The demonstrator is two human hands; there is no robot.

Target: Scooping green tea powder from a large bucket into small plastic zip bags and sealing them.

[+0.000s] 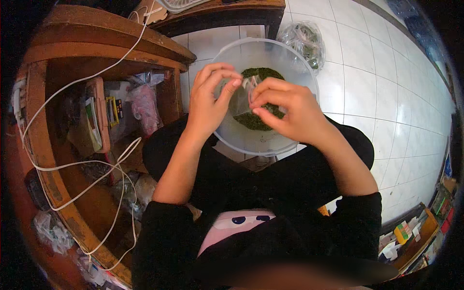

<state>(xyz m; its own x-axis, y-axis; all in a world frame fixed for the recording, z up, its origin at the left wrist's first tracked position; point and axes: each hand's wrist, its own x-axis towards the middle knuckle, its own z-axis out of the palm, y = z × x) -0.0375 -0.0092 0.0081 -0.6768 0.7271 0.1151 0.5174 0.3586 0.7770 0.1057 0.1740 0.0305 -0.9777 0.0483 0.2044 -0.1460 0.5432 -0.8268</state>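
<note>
A round translucent plastic tub (235,139) stands before me, with a layer of dark green shredded leaf-like material (253,122) at its bottom. Above the tub, a small clear plastic bag (246,98) is pinched between the thumb and fingers of my right hand (290,105). My left hand (214,90) is at the bag's upper left, thumb and fingertips close together; whether they grip its edge is not plain. Part of the bag is hidden behind the right fingers.
A clear plastic bag with green contents (306,43) lies on the white tiled floor (362,90) behind the tub. To the left stands a wooden cabinet (116,54) with a white cable (78,80) across it. A wooden table (232,14) stands beyond; a box of papers (413,250) is at lower right.
</note>
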